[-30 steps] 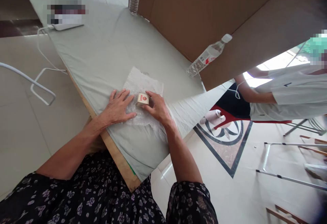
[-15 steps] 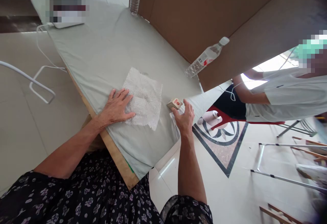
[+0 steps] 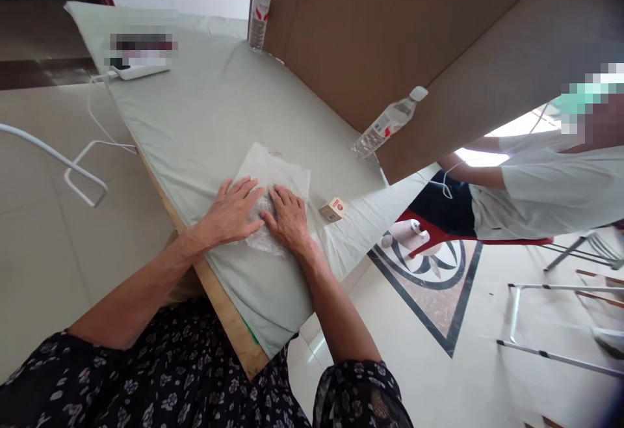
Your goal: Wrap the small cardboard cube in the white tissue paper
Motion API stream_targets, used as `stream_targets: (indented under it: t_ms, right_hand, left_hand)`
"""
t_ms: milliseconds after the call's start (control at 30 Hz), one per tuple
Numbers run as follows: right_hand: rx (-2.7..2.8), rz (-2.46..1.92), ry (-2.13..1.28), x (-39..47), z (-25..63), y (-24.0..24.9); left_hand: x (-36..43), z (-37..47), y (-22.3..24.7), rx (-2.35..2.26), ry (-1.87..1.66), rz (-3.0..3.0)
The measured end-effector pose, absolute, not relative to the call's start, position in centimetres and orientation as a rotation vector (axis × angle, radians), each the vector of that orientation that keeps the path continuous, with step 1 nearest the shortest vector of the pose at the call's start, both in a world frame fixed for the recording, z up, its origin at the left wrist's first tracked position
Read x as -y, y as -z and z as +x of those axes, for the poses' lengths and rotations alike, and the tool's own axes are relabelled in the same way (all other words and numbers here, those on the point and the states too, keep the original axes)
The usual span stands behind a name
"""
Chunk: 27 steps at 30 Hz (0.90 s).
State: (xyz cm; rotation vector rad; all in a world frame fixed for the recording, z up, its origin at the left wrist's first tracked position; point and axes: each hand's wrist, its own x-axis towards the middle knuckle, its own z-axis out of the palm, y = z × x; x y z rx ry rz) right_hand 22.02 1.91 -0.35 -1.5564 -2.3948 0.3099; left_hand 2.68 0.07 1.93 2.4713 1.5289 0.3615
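A sheet of bubble wrap (image 3: 287,171) lies flat on the cloth-covered table near its front corner. My left hand (image 3: 231,213) rests on the sheet's left side with the fingers spread. On its lower right part lies my right hand (image 3: 290,220), palm down, fingers stretched out. The two hands are close together but apart. Just right of the sheet a small cardboard box (image 3: 334,209) with a red mark stands on the cloth, touched by neither hand.
A large cardboard panel (image 3: 361,38) stands along the table's far side. Water bottles stand by it, one near (image 3: 390,122), one far (image 3: 260,12). A white device (image 3: 141,69) with a cable sits at the far left. Another person (image 3: 536,181) sits at the right.
My right hand has let go of the small box and moved left onto the bubble wrap. The box stays at the right. My left hand remains on the sheet.
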Motion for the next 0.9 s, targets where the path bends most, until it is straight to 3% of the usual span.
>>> stream_targets:
  t_ms: [333, 567, 700, 900]
  right_hand:
    - [2.337, -1.474, -0.403, -1.6, 23.6, 0.3]
    - [1.661, -1.782, -0.033, 0.8, 31.1, -0.3]
    - [1.576, -1.897, -0.262, 0.0, 34.3, 0.3]
    - [1.605, -1.563, -0.356, 0.1, 31.0, -1.4]
  left_hand:
    - [-0.5, 1.8, 0.2, -1.479, -0.302, 2.436]
    - [-0.6, 1.8, 0.1, -1.473, -0.375, 2.425]
    - [-1.0, 1.7, -0.1, -1.503, -0.349, 2.382]
    - [-1.6, 1.4, -0.7, -1.464, -0.248, 2.35]
